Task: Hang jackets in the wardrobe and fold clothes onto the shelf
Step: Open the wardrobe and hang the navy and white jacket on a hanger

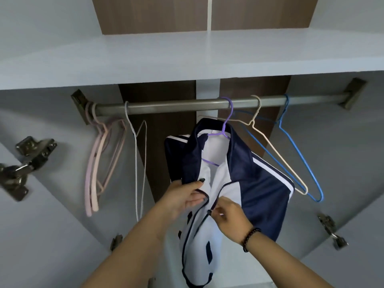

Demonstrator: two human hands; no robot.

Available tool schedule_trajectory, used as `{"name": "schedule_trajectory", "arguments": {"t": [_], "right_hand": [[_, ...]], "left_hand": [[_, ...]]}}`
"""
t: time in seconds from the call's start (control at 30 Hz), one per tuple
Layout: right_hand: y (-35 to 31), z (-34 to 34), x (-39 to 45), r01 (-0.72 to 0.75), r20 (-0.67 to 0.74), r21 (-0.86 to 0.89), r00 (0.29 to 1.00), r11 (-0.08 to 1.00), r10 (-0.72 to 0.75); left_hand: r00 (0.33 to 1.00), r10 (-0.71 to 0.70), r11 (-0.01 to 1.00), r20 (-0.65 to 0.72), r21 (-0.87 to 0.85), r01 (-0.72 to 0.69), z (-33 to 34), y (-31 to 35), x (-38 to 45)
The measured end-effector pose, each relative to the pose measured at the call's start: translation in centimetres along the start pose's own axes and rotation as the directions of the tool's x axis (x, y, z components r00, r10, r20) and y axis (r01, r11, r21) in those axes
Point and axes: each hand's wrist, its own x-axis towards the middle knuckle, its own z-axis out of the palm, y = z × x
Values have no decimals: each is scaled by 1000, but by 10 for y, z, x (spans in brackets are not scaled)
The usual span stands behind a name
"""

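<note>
A navy and white jacket (257, 183) hangs on a purple hanger (225, 125) from the metal rail (176, 106) inside the wardrobe. Its front is open and the white lining shows. My left hand (182, 197) grips the left front edge of the jacket, thumb on top of the navy fabric. My right hand (230, 217) pinches the zipper at the right front edge, just below the left hand. A dark bead bracelet sits on my right wrist.
Pink hangers (99, 163) and a white hanger (138, 163) hang at the rail's left end. A cream hanger (276, 154) and a blue hanger (301, 163) hang to the right of the jacket. A pale shelf (187, 57) runs above the rail. Door hinges (25, 163) stick out at both sides.
</note>
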Motion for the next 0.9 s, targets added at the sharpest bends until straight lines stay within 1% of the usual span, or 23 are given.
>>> {"name": "schedule_trajectory", "arguments": {"t": [0.07,0.17,0.23,0.3,0.43,0.47,0.53,0.6,0.63,0.7,0.77,0.9], "right_hand": [[-7,2,-2,-65,-41,81,997,995,69],[-16,2,2,-208,-99,168,969,964,227],[-18,2,8,-258,-88,220,955,941,282],[-18,3,11,-272,-68,249,952,929,297],[-14,2,14,-269,-72,270,952,925,298],[-13,0,15,-271,-64,275,952,922,299],[-13,-3,16,-281,-44,306,950,910,308],[-14,-7,16,-296,-19,369,945,881,325],[-16,-9,16,-302,-8,397,943,867,332],[-22,-14,17,-309,16,441,941,843,337],[-28,-18,17,-310,50,466,944,829,325],[-40,-22,19,-303,86,423,952,854,295]], "left_hand": [[999,-3,999,37,53,1,2,8,-5],[998,-16,994,66,109,9,8,16,-10],[997,-9,989,82,151,-3,12,18,-13],[996,11,985,88,172,-26,14,20,-13],[994,34,986,104,158,-50,9,20,-12],[991,31,987,127,150,-50,7,19,-13],[976,38,991,214,117,-65,0,14,-15],[954,91,989,287,84,-120,-11,2,-17],[951,127,986,282,68,-152,-16,-10,-17],[967,176,977,184,91,-195,-20,-39,-16],[976,201,954,86,209,-215,-17,-73,-14],[970,241,857,10,467,-218,-2,-122,-6]]}}
